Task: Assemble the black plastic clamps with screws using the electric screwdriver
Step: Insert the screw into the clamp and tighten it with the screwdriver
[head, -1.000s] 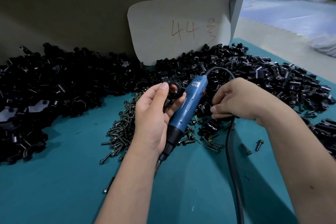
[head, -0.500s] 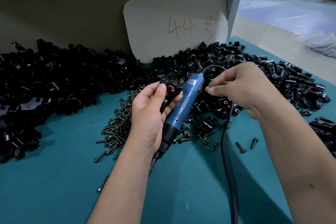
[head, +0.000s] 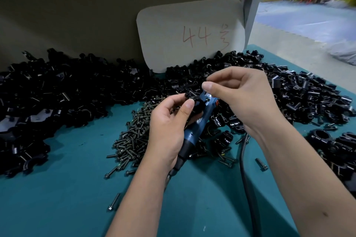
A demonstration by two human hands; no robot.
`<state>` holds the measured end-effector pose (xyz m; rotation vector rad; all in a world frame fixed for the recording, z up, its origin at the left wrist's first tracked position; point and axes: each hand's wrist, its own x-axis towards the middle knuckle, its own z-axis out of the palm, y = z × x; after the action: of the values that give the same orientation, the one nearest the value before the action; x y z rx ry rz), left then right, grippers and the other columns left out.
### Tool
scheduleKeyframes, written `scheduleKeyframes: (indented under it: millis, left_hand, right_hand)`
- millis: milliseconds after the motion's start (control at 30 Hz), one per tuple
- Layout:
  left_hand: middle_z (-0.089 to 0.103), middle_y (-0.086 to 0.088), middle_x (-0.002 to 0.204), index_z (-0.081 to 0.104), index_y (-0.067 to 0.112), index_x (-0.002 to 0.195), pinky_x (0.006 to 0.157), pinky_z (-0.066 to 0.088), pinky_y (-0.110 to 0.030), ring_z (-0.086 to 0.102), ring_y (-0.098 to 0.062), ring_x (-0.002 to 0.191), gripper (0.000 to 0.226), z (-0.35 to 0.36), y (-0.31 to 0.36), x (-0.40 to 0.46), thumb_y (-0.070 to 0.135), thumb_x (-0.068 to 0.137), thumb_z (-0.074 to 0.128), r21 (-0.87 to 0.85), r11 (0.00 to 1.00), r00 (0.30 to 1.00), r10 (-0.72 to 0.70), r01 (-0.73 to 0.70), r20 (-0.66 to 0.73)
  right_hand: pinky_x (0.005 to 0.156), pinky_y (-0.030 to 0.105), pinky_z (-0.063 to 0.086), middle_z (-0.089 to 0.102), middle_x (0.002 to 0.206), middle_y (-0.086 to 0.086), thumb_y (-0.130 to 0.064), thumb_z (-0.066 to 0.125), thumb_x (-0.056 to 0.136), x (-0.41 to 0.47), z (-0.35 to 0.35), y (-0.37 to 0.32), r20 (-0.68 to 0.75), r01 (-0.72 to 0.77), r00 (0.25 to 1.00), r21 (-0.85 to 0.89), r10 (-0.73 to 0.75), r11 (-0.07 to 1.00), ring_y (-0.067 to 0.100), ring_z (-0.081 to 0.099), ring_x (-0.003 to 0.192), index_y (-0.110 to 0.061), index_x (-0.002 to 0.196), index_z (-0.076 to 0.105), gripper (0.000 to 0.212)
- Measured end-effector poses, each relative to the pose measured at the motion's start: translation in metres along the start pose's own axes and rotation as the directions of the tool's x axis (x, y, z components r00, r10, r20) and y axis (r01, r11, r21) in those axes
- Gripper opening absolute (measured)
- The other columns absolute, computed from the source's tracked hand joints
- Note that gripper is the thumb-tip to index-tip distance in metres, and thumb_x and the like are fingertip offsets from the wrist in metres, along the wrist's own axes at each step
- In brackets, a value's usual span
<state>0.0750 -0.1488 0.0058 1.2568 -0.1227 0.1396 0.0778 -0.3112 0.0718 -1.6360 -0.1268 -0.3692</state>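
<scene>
My left hand holds a black plastic clamp between thumb and fingers. The blue electric screwdriver lies under that hand with its tip toward me, and its black cord runs down the table. My right hand hovers just above and right of the clamp, thumb and forefinger pinched together near the clamp's top; whether a screw sits between them I cannot tell. A heap of loose screws lies on the teal table left of the screwdriver.
Large piles of black clamp parts cover the left and right of the table. A cardboard card marked "44" leans on the back wall. Stray screws lie near the cord. The table's right edge drops to the floor.
My right hand has risen from the pile on the right and come in toward the clamp in my left hand. The left hand has kept its hold on the clamp.
</scene>
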Motion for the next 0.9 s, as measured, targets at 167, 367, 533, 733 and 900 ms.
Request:
scheduleKeyframes:
  millis: [167, 367, 533, 733, 900]
  left_hand:
    - [0.079, -0.010, 0.108, 0.075, 0.019, 0.111, 0.091, 0.060, -0.048, 0.076, -0.028, 0.101, 0.023, 0.000, -0.001, 0.000, 0.030, 0.091, 0.075, 0.018, 1.000, 1.000, 0.018, -0.018, 0.016]
    - [0.079, -0.011, 0.105, 0.075, 0.017, 0.111, 0.091, 0.060, -0.051, 0.076, -0.029, 0.098, 0.023, -0.001, -0.001, 0.000, 0.029, 0.092, 0.074, 0.018, 1.000, 1.000, 0.021, -0.021, 0.009]
    - [0.079, -0.013, 0.107, 0.078, 0.017, 0.109, 0.084, 0.061, -0.034, 0.077, -0.027, 0.099, 0.017, 0.000, 0.001, -0.002, 0.025, 0.095, 0.072, -0.013, 1.000, 0.999, 0.026, -0.025, 0.045]
    - [0.078, -0.016, 0.109, 0.072, 0.006, 0.117, 0.093, 0.060, -0.048, 0.076, -0.033, 0.102, 0.035, -0.002, 0.002, -0.002, 0.025, 0.089, 0.075, -0.061, 0.998, 1.000, -0.019, 0.018, -0.011]
    - [0.077, -0.021, 0.112, 0.074, 0.006, 0.115, 0.101, 0.054, -0.061, 0.074, -0.040, 0.108, 0.037, 0.000, 0.006, -0.005, 0.024, 0.083, 0.081, -0.114, 0.993, 0.999, -0.026, 0.023, -0.019]
  right_hand:
    - [0.067, 0.019, 0.056, 0.077, 0.073, 0.001, -0.011, 0.090, 0.077, -0.003, 0.013, 0.008, -0.011, 0.024, 1.000, 0.071, -0.023, 0.997, 0.008, 0.070, 0.067, -0.012, 0.079, 0.076, 0.014]
    - [0.067, 0.016, 0.054, 0.076, 0.074, 0.002, -0.012, 0.091, 0.076, -0.005, 0.018, 0.013, 0.005, -0.012, 1.000, 0.144, 0.011, 0.990, 0.007, 0.068, 0.069, -0.013, 0.076, 0.078, 0.013]
    - [0.069, 0.020, 0.056, 0.076, 0.076, 0.003, -0.010, 0.088, 0.080, -0.008, 0.021, 0.016, 0.094, -0.013, 0.996, 0.129, 0.001, 0.992, 0.011, 0.071, 0.073, -0.011, 0.081, 0.078, 0.009]
    - [0.076, 0.028, 0.054, 0.074, 0.081, -0.003, -0.013, 0.076, 0.094, -0.005, 0.017, 0.017, 0.173, -0.017, 0.985, 0.116, -0.004, 0.993, 0.011, 0.066, 0.079, -0.019, 0.087, 0.079, 0.009]
    - [0.086, 0.027, 0.055, 0.078, 0.093, 0.001, -0.010, 0.072, 0.095, -0.007, 0.018, 0.015, 0.241, -0.057, 0.971, 0.223, 0.002, 0.973, 0.013, 0.070, 0.092, -0.019, 0.098, 0.082, 0.014]
